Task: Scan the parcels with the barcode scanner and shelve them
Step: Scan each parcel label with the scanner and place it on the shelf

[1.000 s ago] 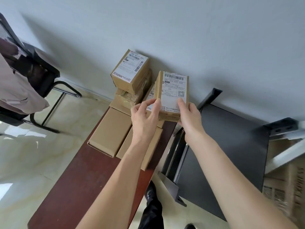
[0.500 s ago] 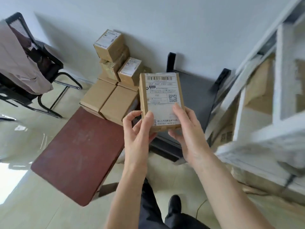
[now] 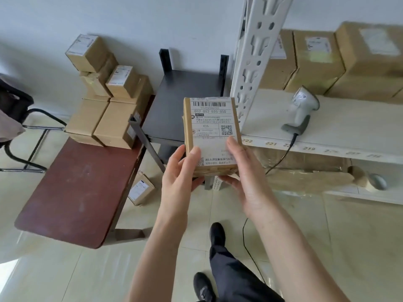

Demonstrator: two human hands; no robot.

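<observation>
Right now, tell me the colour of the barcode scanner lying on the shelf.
The barcode scanner is white with a grey handle, seen in the head view.

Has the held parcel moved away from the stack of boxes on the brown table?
Yes. The parcel has moved right, from the stacked boxes toward the white shelf.

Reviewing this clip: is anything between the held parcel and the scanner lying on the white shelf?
The white upright post of the rack stands between the parcel, held by left hand and right hand, and the scanner. The shelf board around the scanner looks bare.
</observation>
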